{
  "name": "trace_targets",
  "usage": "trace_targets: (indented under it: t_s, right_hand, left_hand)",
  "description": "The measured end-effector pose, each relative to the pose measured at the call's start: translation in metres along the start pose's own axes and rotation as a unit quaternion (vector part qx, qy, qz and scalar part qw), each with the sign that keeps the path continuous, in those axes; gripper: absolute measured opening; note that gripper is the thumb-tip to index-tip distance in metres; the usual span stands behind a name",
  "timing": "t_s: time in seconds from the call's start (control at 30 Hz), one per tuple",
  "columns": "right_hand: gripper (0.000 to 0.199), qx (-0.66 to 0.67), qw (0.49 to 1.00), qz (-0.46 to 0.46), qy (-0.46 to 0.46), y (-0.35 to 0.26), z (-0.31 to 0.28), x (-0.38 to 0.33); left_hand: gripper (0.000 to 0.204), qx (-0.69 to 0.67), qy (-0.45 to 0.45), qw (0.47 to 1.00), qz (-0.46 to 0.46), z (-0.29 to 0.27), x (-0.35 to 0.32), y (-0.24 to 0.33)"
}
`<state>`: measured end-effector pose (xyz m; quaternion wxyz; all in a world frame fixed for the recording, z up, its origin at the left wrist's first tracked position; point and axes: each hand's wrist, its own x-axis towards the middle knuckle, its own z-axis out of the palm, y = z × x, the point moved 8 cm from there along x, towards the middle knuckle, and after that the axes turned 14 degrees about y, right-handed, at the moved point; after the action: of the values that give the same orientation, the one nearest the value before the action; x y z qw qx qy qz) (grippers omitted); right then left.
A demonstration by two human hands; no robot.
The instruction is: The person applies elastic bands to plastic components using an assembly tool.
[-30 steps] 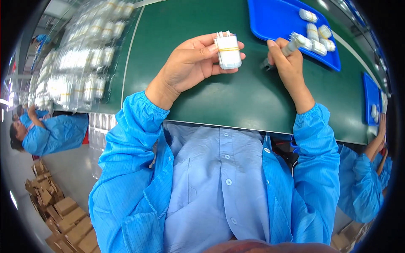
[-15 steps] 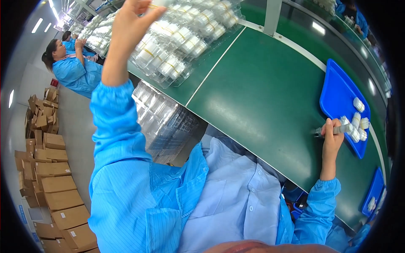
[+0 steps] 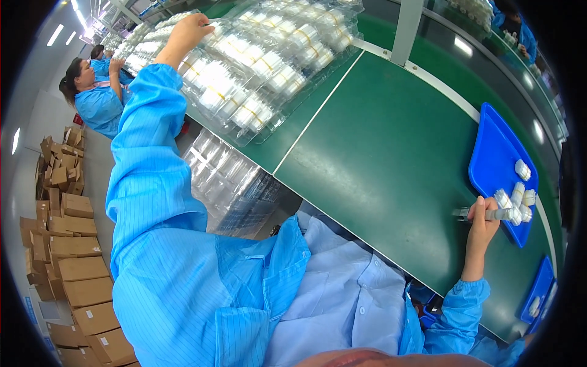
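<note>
My left hand (image 3: 188, 35) reaches over the far left end of the bench, just above stacked clear plastic trays (image 3: 244, 125) that hold white bundles (image 3: 254, 110) with yellowish bands. Its fingers are bent together, and what they pinch, if anything, is hidden. On the right, my right hand (image 3: 483, 220) is closed round a short grey, rod-like piece (image 3: 498, 214), held level at the near edge of a blue tray (image 3: 489, 147). In that tray lie several banded white bundles (image 3: 522, 170); the piece's tip overlaps them in view, and whether it touches them I cannot tell.
The green bench top (image 3: 373, 159) runs between both hands, with a metal post (image 3: 406, 30) behind it. A second blue tray (image 3: 538, 290) lies at far right. Wrapped clear trays (image 3: 223, 177) stand below the bench. Cardboard boxes (image 3: 76, 244) and a co-worker (image 3: 98, 101) are at left.
My left hand, which held up a white piece with a band, has come down to the clear trays. My right hand keeps its grip on the grey piece beside the blue tray. The view has shifted slightly.
</note>
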<state>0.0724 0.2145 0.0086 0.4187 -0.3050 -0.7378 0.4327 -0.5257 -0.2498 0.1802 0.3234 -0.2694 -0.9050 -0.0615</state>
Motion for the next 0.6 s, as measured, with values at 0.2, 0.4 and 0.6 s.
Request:
trace_targets:
  t_s: [0.2, 0.4, 0.6]
  right_hand:
    - [0.028, 0.016, 0.999, 0.004, 0.032, 0.001, -0.017, -0.012]
    - [0.029, -0.029, 0.999, -0.045, -0.009, -0.012, 0.010, -0.006]
    - [0.030, -0.052, 0.978, -0.203, -0.015, -0.053, 0.011, -0.014]
  left_hand:
    - [0.031, -0.103, 0.066, 0.988, 0.097, -0.060, 0.005, 0.115]
    - [0.022, -0.326, -0.016, 0.895, 0.304, -0.115, -0.042, 0.369]
    - [0.024, -0.389, 0.032, 0.748, 0.537, -0.101, -0.113, 0.619]
